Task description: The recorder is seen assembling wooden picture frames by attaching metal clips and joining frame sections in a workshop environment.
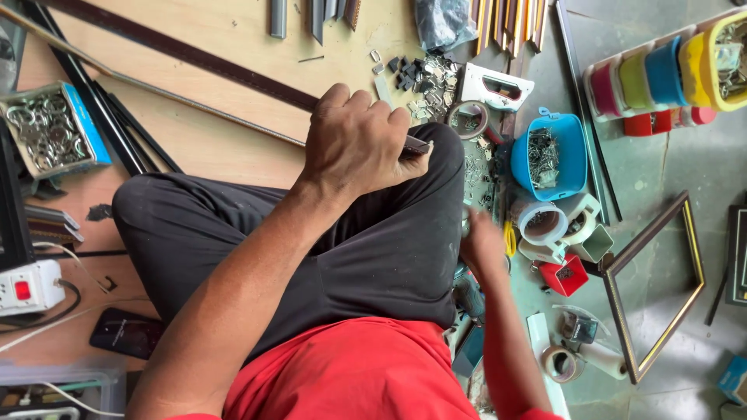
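I sit cross-legged in black trousers (pixel 373 249) and a red shirt. My left hand (pixel 354 144) is raised over my knee, fingers closed on a small dark flat piece (pixel 418 145) that sticks out past the thumb. My right hand (pixel 482 245) is lower, beside my knee and blurred, close to the tape rolls (pixel 545 222) and a yellow-handled tool (pixel 510 237). Its grip is not clear. A heap of small metal clips (pixel 428 78) lies just beyond my left hand.
A blue tub of metal hardware (pixel 545 155) and a white stapler-like tool (pixel 498 87) sit past the knee. An empty picture frame (pixel 657 288), a red box (pixel 566 276) and coloured containers (pixel 661 74) lie right. A box of rings (pixel 47 132), power strip (pixel 27 288) and phone (pixel 124 333) lie left.
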